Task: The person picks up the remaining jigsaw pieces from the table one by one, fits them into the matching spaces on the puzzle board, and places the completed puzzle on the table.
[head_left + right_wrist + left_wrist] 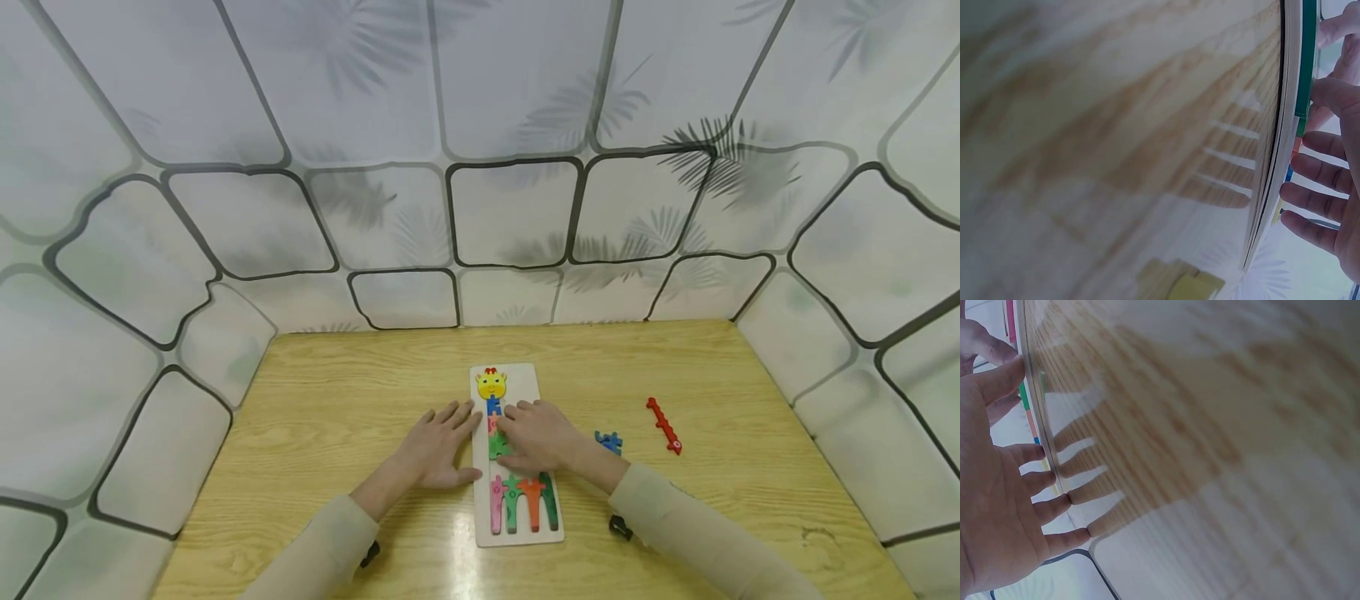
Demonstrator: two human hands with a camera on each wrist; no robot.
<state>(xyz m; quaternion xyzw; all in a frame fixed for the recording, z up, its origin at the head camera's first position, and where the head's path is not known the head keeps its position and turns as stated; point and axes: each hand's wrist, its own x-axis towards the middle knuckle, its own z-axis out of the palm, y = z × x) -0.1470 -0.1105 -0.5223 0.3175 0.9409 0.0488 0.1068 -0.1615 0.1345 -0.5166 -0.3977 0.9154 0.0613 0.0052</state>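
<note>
A white puzzle board (523, 382) lies upright-wise in front of me with a giraffe figure on it. The giraffe has a yellow head (492, 384), blue, pink and green body pieces, and pink, green and orange legs below. My right hand (542, 433) lies over the middle of the board, its fingertips on the body pieces and hiding part of them. Along the board's left edge, my left hand (435, 450) rests with spread, straight fingers; its fingertips (1079, 535) touch near the edge.
To the right on the wooden table (352, 375) are a blue puzzle piece (611, 442), partly behind my right forearm, and a long red piece (664, 426) with an eye at one end. Patterned white walls (510, 217) close off the back and both sides.
</note>
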